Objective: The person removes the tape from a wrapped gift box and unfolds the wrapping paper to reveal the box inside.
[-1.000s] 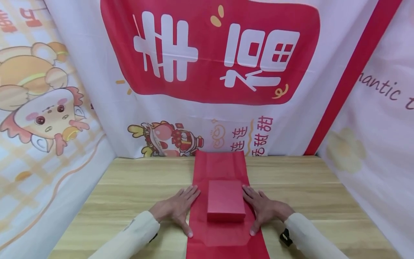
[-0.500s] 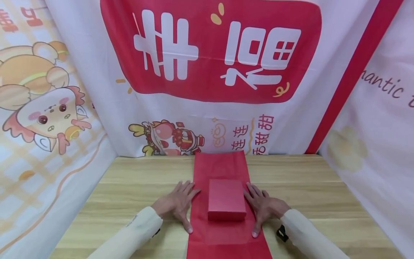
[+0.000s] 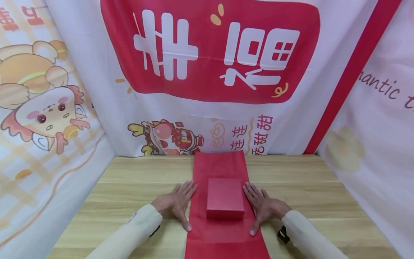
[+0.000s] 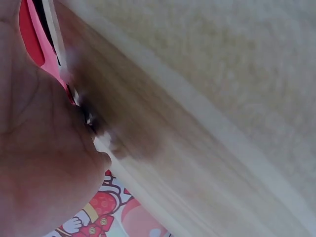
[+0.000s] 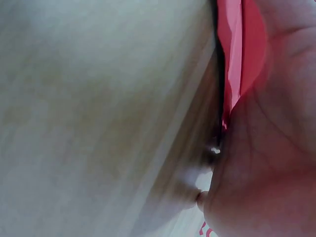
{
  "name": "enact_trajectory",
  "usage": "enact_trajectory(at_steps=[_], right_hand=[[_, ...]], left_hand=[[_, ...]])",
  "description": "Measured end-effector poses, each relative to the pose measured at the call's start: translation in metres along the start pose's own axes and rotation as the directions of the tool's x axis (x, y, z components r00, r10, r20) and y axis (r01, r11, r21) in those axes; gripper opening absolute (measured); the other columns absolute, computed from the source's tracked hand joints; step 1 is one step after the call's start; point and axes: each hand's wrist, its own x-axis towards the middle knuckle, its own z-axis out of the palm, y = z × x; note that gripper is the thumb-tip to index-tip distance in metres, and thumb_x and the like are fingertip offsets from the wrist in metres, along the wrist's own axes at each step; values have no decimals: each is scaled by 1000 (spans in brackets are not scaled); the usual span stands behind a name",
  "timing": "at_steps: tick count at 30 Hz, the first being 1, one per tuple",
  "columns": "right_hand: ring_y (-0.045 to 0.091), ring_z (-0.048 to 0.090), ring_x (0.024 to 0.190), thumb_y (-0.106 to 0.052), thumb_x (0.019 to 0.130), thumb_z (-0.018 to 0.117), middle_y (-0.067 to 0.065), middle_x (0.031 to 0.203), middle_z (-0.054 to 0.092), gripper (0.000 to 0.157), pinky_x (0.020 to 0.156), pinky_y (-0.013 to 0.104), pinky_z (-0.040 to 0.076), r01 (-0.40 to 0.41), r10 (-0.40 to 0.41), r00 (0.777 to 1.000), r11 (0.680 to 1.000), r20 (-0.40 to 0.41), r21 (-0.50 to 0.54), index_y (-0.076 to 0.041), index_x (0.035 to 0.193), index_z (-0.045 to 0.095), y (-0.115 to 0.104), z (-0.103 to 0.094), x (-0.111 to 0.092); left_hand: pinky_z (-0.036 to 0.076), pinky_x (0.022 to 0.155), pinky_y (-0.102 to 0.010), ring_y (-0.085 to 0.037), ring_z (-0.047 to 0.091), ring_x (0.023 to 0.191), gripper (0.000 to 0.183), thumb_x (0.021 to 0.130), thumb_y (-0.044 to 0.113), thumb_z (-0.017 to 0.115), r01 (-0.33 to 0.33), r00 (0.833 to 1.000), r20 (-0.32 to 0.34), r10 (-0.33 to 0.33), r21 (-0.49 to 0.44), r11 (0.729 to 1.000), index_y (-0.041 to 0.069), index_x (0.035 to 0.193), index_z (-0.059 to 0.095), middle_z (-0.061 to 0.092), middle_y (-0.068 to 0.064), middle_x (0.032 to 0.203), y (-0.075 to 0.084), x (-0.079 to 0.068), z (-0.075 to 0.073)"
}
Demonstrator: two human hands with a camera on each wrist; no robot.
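A red box (image 3: 225, 196) sits on a long strip of red paper (image 3: 221, 163) that runs from the back of the table toward the front. My left hand (image 3: 177, 204) lies at the paper's left edge with fingers spread, thumb and fingertips at the edge. On the other side my right hand (image 3: 263, 208) is spread the same way, its fingertips on the paper close to the box's right side. In the left wrist view the palm (image 4: 44, 158) fills the left side. The right wrist view shows the right palm (image 5: 271, 158) with red paper beyond it.
The wood-grain table (image 3: 129, 180) extends on both sides of the paper. A white cloth with red and white lettering (image 3: 207, 111) hangs at the back, and printed cloths (image 3: 362, 144) enclose the left and right sides. A black band shows at the right wrist (image 3: 283, 234).
Both hands stay at the paper's edges with only small shifts of the fingers. The box and paper keep their place, while the head view sways slightly.
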Motion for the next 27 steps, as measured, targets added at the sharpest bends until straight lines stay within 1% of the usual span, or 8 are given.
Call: enact_trajectory(at_steps=[2, 6, 8, 10, 15, 19, 24, 27], right_hand=[[37, -6, 153, -71, 53, 83, 17, 166, -5, 149, 123, 63, 8, 24, -24, 999, 1000, -23, 6, -4, 157, 1, 0, 0, -1], [38, -2, 153, -67, 57, 84, 17, 166, -1, 143, 123, 62, 10, 62, -60, 996, 998, -65, 26, -5, 158, 3, 4, 3, -2], [38, -2, 153, -67, 57, 84, 17, 166, 0, 143, 123, 62, 10, 70, -68, 995, 997, -73, 34, -5, 158, 4, 6, 5, -3], [38, -2, 153, -68, 56, 83, 17, 166, 0, 143, 123, 63, 10, 69, -66, 995, 997, -77, 36, -6, 158, 4, 7, 5, -2], [38, -1, 153, -69, 56, 83, 17, 166, 1, 143, 122, 63, 10, 79, -76, 993, 996, -86, 32, -5, 158, 5, 7, 7, -3], [39, -1, 153, -68, 60, 82, 17, 166, 1, 139, 122, 64, 11, 100, -96, 991, 994, -97, 35, -4, 157, 5, 6, 7, -4], [40, 0, 152, -66, 64, 80, 16, 166, 3, 133, 122, 66, 11, 130, -120, 979, 990, -166, 56, -6, 158, 7, 7, -7, 3], [40, -1, 152, -64, 66, 80, 16, 166, 2, 132, 121, 67, 11, 153, -135, 968, 986, -210, 73, -7, 158, 6, 8, -13, 6]], left_hand=[[4, 127, -52, -30, -7, 154, 154, 48, 85, 74, 3, 1000, 13, -3, -23, 1000, 10, 158, -2, -8, -10, 167, -2, 1, 0], [2, 127, -53, -29, -10, 154, 156, 47, 86, 73, 1, 999, 35, 2, -60, 998, 10, 158, -5, -11, -10, 167, -4, 1, 4], [2, 127, -53, -29, -11, 154, 156, 47, 85, 74, 4, 999, 38, -1, -75, 997, 10, 158, -6, -12, -10, 167, -4, 1, 4], [2, 127, -53, -29, -11, 154, 154, 49, 84, 75, 8, 999, 37, -6, -69, 998, 10, 158, -6, -12, -10, 167, -3, 0, 3], [6, 127, -54, -30, -6, 154, 150, 52, 80, 77, 6, 1000, -2, -6, -23, 1000, 10, 158, -1, -6, -10, 167, 1, -5, 3], [7, 126, -57, -33, -5, 154, 147, 55, 78, 77, -30, 999, -27, 28, -63, 998, 7, 158, -1, -6, -12, 167, -1, -9, 5], [3, 125, -61, -36, -8, 153, 144, 60, 78, 74, -88, 994, -77, 77, -148, 985, 5, 157, -1, -8, -14, 167, -19, -9, -9], [1, 125, -60, -36, -9, 153, 141, 62, 78, 72, -110, 991, -98, 95, -166, 980, 4, 157, -1, -8, -15, 166, -27, -11, -19]])
